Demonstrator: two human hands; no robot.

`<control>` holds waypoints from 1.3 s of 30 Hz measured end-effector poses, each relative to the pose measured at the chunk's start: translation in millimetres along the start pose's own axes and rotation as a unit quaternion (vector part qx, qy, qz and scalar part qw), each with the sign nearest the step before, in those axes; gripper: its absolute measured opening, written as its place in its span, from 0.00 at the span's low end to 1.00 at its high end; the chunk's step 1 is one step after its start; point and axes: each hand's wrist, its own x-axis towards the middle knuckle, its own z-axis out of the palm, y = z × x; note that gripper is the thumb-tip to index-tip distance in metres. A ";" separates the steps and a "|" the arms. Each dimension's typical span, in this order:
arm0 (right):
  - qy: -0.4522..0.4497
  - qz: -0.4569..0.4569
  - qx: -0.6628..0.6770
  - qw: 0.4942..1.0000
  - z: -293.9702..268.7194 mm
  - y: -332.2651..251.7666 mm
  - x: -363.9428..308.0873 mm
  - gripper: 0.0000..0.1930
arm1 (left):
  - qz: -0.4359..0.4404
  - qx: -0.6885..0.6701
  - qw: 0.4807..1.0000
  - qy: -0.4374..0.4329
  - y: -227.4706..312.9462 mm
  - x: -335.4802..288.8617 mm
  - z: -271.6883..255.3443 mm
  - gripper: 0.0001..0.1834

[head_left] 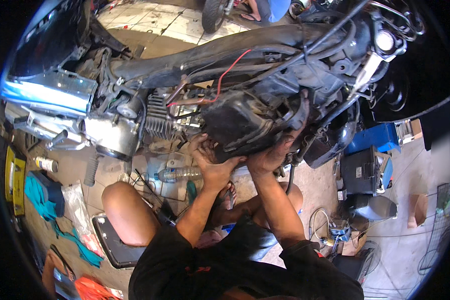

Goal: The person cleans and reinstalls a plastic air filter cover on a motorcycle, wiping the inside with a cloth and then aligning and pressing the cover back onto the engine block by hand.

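Note:
A bulky black plastic housing (235, 122), which looks like an air filter box, sits against the underside of the motorcycle frame (200, 56). My left hand (211, 164) grips its lower left edge with curled fingers and the thumb pressed to the bottom. Under the lower right side, my right hand (271, 159) is closed around the housing, its fingers reaching up along the edge. Just left of the housing is the finned engine cylinder (160, 119). A red wire (220, 82) loops above the housing. The fingertips behind the housing are partly hidden.
A plastic bottle (180, 174) lies on the floor below the engine. Dark toolboxes (360, 171) and a blue box (372, 138) stand at right. At left are a teal cloth (40, 195) and a yellow case (16, 180). Another person's foot (252, 16) shows at the top.

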 end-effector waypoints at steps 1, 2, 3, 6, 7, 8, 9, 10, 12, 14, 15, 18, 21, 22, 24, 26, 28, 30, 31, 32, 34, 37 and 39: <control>0.004 0.014 -0.009 1.000 0.6 -0.3 1.1 0.46 | -0.025 -0.014 1.000 0.008 -0.9 1.9 -1.0 0.56; 0.010 0.028 -0.017 0.999 -0.4 -1.4 1.8 0.48 | -0.051 -0.027 0.998 0.014 -0.8 0.2 -2.1 0.56; 0.017 0.043 -0.026 0.999 -2.0 -1.9 1.5 0.50 | -0.077 -0.039 0.996 0.019 -1.5 -2.6 -2.0 0.55; 0.112 0.246 0.183 0.945 -11.9 9.3 -23.5 0.42 | -0.105 -0.054 0.993 0.029 1.6 -6.9 0.6 0.55; 0.131 0.292 0.228 0.920 -10.1 8.5 -27.3 0.40 | -0.111 -0.048 0.992 0.029 7.4 -4.8 0.1 0.55; 0.157 0.337 0.273 0.887 -7.4 7.5 -31.2 0.38 | -0.086 -0.017 0.996 0.002 10.5 -2.7 -2.0 0.54; 0.160 0.350 0.279 0.880 -3.7 5.9 -32.3 0.38 | -0.082 -0.009 0.997 0.005 13.2 1.4 -0.6 0.54; 0.152 0.349 0.281 0.881 2.0 -1.2 -32.1 0.37 | -0.075 0.005 0.997 0.008 21.5 7.4 0.1 0.54; 0.148 0.346 0.251 0.892 -3.9 -10.7 -46.0 0.37 | -0.116 0.020 0.993 0.014 19.3 -2.2 -8.0 0.56; 0.109 0.307 0.206 0.923 -12.3 -20.2 -35.6 0.37 | -0.110 0.038 0.993 0.011 21.2 -1.9 -7.6 0.56; 0.084 0.284 0.183 0.937 -16.5 -22.6 -27.8 0.37 | -0.103 0.043 0.994 0.012 22.1 -1.9 -5.6 0.57; 0.035 0.208 0.155 0.965 -12.2 -17.3 -0.3 0.37 | -0.077 0.028 0.996 -0.022 35.9 4.3 4.5 0.53; 0.011 0.233 0.123 0.964 -17.9 -13.2 -1.3 0.37 | -0.079 -0.006 0.997 -0.028 42.7 4.2 10.9 0.50; -0.002 0.252 0.110 0.962 -20.3 -14.0 -3.3 0.38 | -0.081 -0.015 0.996 -0.031 42.4 5.2 10.7 0.49; -0.026 0.269 0.094 0.958 -23.0 -14.6 -1.9 0.39 | -0.085 -0.011 0.996 -0.033 45.4 5.1 14.3 0.47; -0.017 0.238 0.102 0.966 -25.6 -15.1 2.6 0.40 | -0.086 -0.011 0.995 -0.050 45.7 4.9 13.5 0.45; -0.036 0.259 0.113 0.959 -30.8 -6.0 3.6 0.40 | -0.079 -0.011 0.995 -0.062 38.3 4.7 16.3 0.40; -0.039 0.257 0.133 0.956 -33.3 1.3 1.4 0.40 | -0.093 0.001 0.994 -0.065 30.7 3.3 10.7 0.39; -0.042 0.263 0.130 0.955 -35.9 2.8 1.1 0.40 | -0.097 0.006 0.993 -0.067 28.4 3.5 8.2 0.39; -0.046 0.264 0.129 0.955 -37.0 2.4 2.3 0.40 | -0.098 -0.002 0.992 -0.077 28.0 4.0 4.4 0.38; -0.040 0.260 0.131 0.956 -40.7 -6.0 2.5 0.40 | -0.076 0.013 0.993 -0.086 25.4 3.2 1.9 0.34; -0.075 0.297 0.117 0.945 -37.1 1.8 1.1 0.40 | -0.064 0.024 0.991 -0.117 23.2 5.4 -2.2 0.28; -0.070 0.244 0.140 0.957 -32.2 -3.0 1.8 0.43 | -0.055 0.036 0.991 -0.117 24.5 8.9 -14.8 0.27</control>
